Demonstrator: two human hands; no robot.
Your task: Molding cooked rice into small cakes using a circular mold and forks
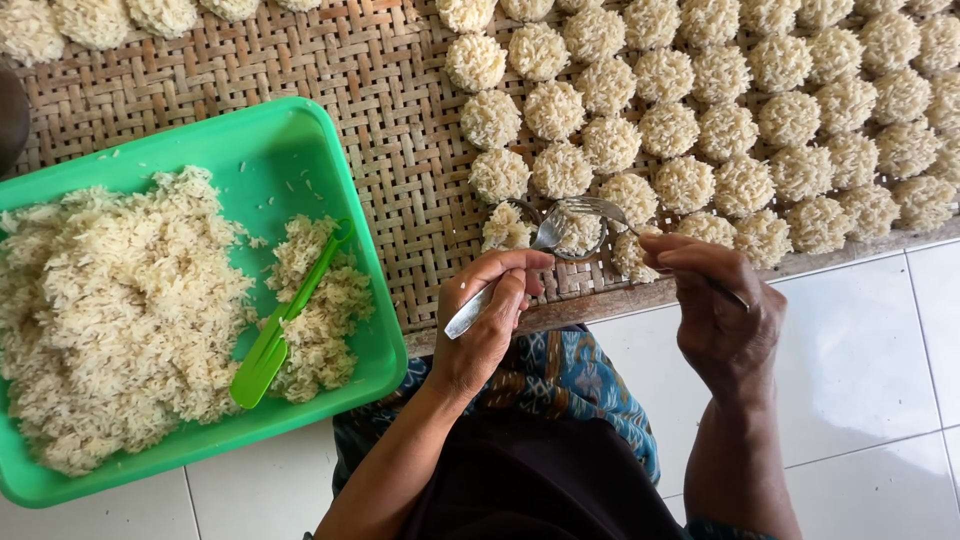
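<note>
My left hand (487,320) grips a metal spoon (548,236) whose bowl rests by a small metal ring mould (580,240) on the woven bamboo tray (370,110). My right hand (712,310) holds a metal fork (592,208) with its tines over the rice inside that ring. Several round rice cakes (700,120) lie in rows on the tray just beyond. The handles are partly hidden by my fingers.
A green plastic tray (285,140) at left holds a heap of cooked rice (110,310) and a green plastic scoop (275,335). White floor tiles (870,340) lie at right. Patterned cloth (570,375) covers my lap.
</note>
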